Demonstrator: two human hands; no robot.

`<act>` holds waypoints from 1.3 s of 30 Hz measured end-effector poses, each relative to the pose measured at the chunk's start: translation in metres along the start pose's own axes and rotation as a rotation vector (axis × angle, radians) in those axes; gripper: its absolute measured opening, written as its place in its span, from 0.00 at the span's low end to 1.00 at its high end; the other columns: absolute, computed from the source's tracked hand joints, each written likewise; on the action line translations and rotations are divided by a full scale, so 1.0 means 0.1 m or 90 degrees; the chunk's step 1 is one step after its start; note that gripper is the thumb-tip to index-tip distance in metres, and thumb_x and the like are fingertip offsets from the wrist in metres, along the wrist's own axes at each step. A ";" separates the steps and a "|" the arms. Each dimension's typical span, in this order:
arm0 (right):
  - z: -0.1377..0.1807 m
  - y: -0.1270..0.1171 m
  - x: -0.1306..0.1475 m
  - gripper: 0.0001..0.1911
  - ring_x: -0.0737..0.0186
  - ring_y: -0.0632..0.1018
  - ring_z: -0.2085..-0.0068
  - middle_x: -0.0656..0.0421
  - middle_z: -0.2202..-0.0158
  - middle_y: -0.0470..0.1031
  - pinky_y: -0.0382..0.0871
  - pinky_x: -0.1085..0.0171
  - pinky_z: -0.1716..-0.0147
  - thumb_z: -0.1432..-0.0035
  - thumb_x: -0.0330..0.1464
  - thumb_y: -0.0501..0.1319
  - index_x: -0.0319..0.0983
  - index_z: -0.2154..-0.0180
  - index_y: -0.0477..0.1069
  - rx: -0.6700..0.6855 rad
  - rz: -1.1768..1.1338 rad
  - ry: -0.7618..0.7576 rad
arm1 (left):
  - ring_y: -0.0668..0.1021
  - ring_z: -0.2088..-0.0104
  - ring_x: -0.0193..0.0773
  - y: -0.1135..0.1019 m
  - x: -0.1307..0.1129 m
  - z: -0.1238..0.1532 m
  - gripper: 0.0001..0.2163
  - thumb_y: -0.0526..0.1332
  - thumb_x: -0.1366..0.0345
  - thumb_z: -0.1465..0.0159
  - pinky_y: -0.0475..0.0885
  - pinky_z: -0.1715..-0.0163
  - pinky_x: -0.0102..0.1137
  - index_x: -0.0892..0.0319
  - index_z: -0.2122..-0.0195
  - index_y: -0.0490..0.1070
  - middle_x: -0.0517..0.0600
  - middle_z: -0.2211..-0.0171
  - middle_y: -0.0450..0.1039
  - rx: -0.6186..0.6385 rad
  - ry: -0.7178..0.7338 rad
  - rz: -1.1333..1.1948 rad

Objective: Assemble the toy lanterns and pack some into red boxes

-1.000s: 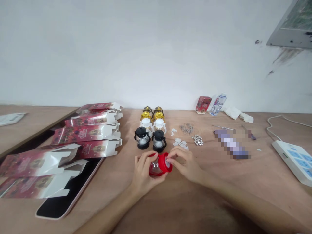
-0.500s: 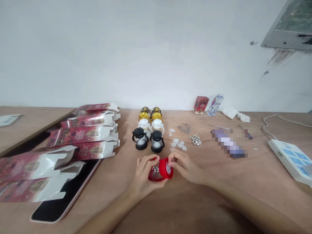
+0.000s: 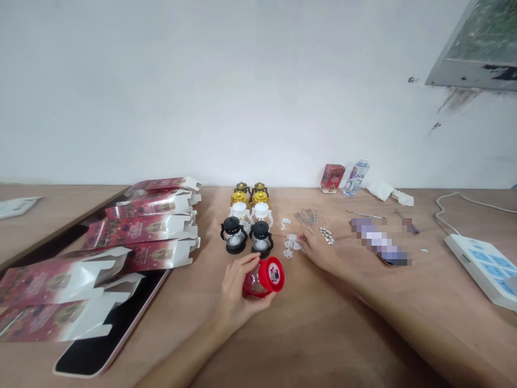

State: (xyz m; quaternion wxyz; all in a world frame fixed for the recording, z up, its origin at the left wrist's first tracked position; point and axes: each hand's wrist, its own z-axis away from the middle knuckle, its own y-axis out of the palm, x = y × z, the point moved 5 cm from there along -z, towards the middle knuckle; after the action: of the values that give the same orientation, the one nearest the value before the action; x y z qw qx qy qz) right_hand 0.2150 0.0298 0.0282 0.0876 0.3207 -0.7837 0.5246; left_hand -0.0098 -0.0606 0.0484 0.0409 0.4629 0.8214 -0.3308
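My left hand (image 3: 236,291) is wrapped round a small red lantern (image 3: 264,277) with a clear globe, tipped on its side. Its round base faces right and towards me, with a white disc and dark parts inside the red rim. My right hand (image 3: 319,250) is at the pile of small white plastic pieces (image 3: 288,245), fingertips drawn together at its right edge. Whether a piece is between those fingers is too small to tell. Just beyond the red lantern stand two black lanterns (image 3: 262,237), with white lanterns (image 3: 262,214) behind them.
Gold lanterns (image 3: 260,199) and bronze ones stand further back. Button cells (image 3: 326,235) and a heap of small metal screws or pins (image 3: 307,217) lie right of centre. Flattened red boxes (image 3: 141,229) cover the left. A bottle (image 3: 356,177), small red box (image 3: 332,179) and power strip (image 3: 482,267) are at right.
My right hand has left the lantern's base and moved right and away to the white pieces. The lantern has turned in my left hand, showing more of its base.
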 end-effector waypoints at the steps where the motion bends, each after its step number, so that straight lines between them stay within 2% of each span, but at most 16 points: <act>1: 0.02 0.00 0.02 0.08 0.55 0.71 0.64 0.55 0.70 0.70 0.64 0.56 0.63 0.41 0.31 0.55 0.40 0.73 0.65 -0.015 0.006 -0.007 | 0.76 0.54 0.47 0.00 0.00 0.00 0.25 0.67 0.62 0.49 0.74 0.58 0.41 0.58 0.51 0.61 0.58 0.54 0.71 0.000 0.001 0.010; 4: 0.14 -0.06 0.27 0.07 0.57 0.72 0.65 0.56 0.70 0.72 0.64 0.58 0.63 0.40 0.31 0.56 0.40 0.71 0.67 -0.080 -0.055 -0.041 | 0.76 0.54 0.46 0.01 0.01 0.00 0.25 0.67 0.63 0.48 0.74 0.57 0.40 0.59 0.50 0.62 0.59 0.54 0.71 0.006 -0.001 0.023; 8: 0.39 -0.13 0.77 0.04 0.62 0.73 0.66 0.58 0.69 0.71 0.67 0.63 0.65 0.41 0.30 0.58 0.40 0.66 0.71 -0.129 -0.221 -0.185 | 0.76 0.54 0.46 0.03 0.03 -0.01 0.25 0.67 0.64 0.48 0.75 0.57 0.40 0.59 0.50 0.62 0.58 0.54 0.71 0.019 -0.003 0.011; 11: 0.51 -0.08 0.94 0.06 0.64 0.73 0.66 0.57 0.68 0.71 0.69 0.64 0.66 0.42 0.29 0.59 0.40 0.63 0.74 -0.144 -0.271 -0.218 | 0.76 0.54 0.46 0.04 0.03 -0.01 0.25 0.67 0.65 0.48 0.75 0.57 0.40 0.59 0.50 0.62 0.58 0.54 0.71 0.027 0.000 -0.008; 15: 0.56 0.01 0.91 0.07 0.65 0.73 0.69 0.58 0.70 0.72 0.69 0.64 0.69 0.41 0.28 0.58 0.41 0.65 0.75 -0.147 -0.298 -0.210 | 0.76 0.55 0.45 0.07 0.04 0.00 0.24 0.66 0.66 0.48 0.75 0.58 0.39 0.59 0.50 0.63 0.58 0.54 0.71 0.052 0.012 -0.036; 24: 0.56 0.06 0.83 0.06 0.65 0.75 0.70 0.58 0.72 0.73 0.70 0.65 0.69 0.43 0.34 0.61 0.39 0.71 0.74 -0.087 -0.436 -0.150 | 0.76 0.55 0.46 0.11 0.00 0.05 0.24 0.66 0.67 0.50 0.75 0.59 0.39 0.58 0.51 0.63 0.58 0.54 0.71 0.088 0.019 0.000; 32: 0.58 0.05 0.84 0.10 0.64 0.74 0.71 0.57 0.73 0.72 0.69 0.64 0.70 0.43 0.37 0.60 0.38 0.73 0.71 -0.047 -0.459 -0.140 | 0.77 0.57 0.46 0.11 -0.04 0.04 0.25 0.67 0.65 0.49 0.75 0.60 0.39 0.58 0.50 0.62 0.59 0.55 0.72 0.100 0.050 0.010; 39: 0.60 0.05 0.86 0.07 0.65 0.73 0.71 0.58 0.73 0.71 0.69 0.64 0.70 0.42 0.34 0.59 0.39 0.71 0.70 -0.078 -0.446 -0.141 | 0.77 0.57 0.46 0.09 -0.06 0.01 0.25 0.67 0.65 0.49 0.75 0.60 0.39 0.58 0.50 0.63 0.59 0.55 0.72 0.088 0.051 0.012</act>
State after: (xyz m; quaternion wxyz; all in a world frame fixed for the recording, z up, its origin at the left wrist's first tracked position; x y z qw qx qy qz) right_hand 0.1572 -0.0572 0.0391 0.1955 0.6183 -0.6614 0.3768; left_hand 0.0004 -0.0622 0.0446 -0.0209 0.4852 0.7931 -0.3677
